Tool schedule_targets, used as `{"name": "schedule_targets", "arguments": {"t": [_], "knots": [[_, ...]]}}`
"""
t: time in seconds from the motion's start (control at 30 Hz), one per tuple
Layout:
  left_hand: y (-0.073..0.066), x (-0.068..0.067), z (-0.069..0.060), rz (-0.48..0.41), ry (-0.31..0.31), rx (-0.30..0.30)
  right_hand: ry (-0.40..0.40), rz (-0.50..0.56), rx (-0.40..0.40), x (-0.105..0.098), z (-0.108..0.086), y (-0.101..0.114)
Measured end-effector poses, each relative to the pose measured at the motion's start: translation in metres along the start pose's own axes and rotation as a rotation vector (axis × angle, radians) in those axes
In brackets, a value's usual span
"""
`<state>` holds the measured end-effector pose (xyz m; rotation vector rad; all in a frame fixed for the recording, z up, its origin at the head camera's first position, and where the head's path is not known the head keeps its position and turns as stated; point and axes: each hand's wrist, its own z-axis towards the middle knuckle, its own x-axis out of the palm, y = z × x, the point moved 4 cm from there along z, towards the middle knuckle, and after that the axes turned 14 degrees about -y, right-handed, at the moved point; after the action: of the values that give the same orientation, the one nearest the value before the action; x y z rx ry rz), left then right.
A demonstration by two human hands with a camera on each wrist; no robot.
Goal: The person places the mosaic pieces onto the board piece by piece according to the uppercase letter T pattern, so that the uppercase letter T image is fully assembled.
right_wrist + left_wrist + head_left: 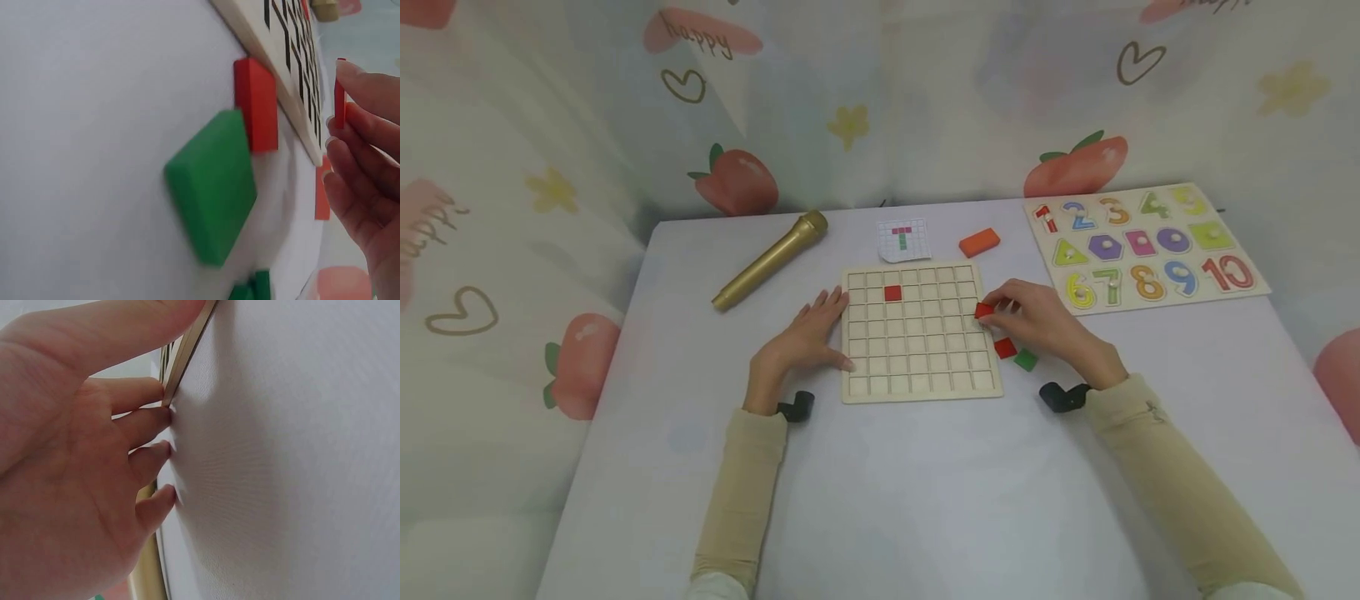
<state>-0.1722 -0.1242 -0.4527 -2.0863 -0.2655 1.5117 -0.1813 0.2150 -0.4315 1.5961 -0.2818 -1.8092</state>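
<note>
Going left to right. Gold microphone-shaped object (767, 265) lies diagonally, left of centre frame, well off the work. Left hand (805, 337): fingers extended, slightly spread. Thumb over the left rim of the pale wooden grid board (917, 346), index tip at its edge; the other fingertips are down on the white cloth, per left wrist view. Good brace; I'd press just enough that the board can't slide.

Board sits mid-frame. One flat red square tile (892, 293) in it: second row from top, third column. White gridded paper card (904, 240) just above the board shows a red bar over a green stem. Orange rectangular block (980, 242) at upper right of the board, apart.

Second red square tile (984, 309) is pinched between right thumb and fingertips at the board's right edge, seen edge-on in right wrist view, off the surface. Right hand (1033, 315): other fingers bent in beside it. Grip's near the tile's edge, which seems right: leaves the underside free. I'd lower it level and square to the cell walls, release last.

Loose red tile (1005, 348) and green square tile (1026, 360) sit at lower right of the board; mind the palm. Wooden number-and-shape puzzle (1129, 292), upper right, out of the way.
</note>
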Motion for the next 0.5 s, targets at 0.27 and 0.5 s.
{"name": "schedule_targets", "arguments": {"t": [0.27,0.5], "knots": [[0.001,0.002,0.0,0.014,0.001,-0.003,0.028,0.029,-0.006,0.012,0.016,0.012],[0.001,0.002,0.0,0.004,0.0,-0.011,0.036,0.028,-0.024,0.026,0.033,0.019]]}}
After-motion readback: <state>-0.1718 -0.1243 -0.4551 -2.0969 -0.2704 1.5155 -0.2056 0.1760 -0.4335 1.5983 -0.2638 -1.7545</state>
